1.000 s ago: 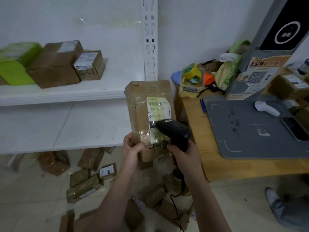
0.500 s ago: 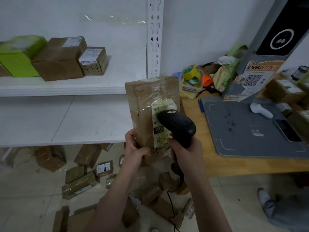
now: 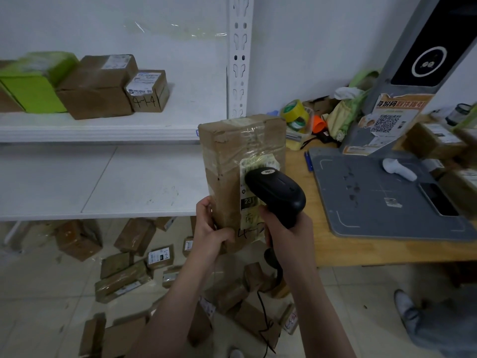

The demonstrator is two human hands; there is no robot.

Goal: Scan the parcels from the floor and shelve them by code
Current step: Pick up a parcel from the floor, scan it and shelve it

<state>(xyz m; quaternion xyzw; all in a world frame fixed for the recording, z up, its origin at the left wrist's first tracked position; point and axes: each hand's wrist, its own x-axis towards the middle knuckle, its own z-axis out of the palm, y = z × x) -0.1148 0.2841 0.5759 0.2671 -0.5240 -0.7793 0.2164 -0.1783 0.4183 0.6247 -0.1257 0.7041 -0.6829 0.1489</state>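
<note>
Before white shelves (image 3: 103, 182), above a floor strewn with parcels (image 3: 121, 280), the left hand (image 3: 210, 232) grips an upright taped parcel (image 3: 232, 161) by its lower edge. The right hand (image 3: 286, 231) clasps a black scanner (image 3: 276, 191) against its label (image 3: 258, 166).

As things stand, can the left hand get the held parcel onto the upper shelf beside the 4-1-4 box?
Probably yes. The left hand grips the parcel at its lower end, and the upper shelf is bare to the right of the small box. The scanner in the right hand would need to back off first.
</note>
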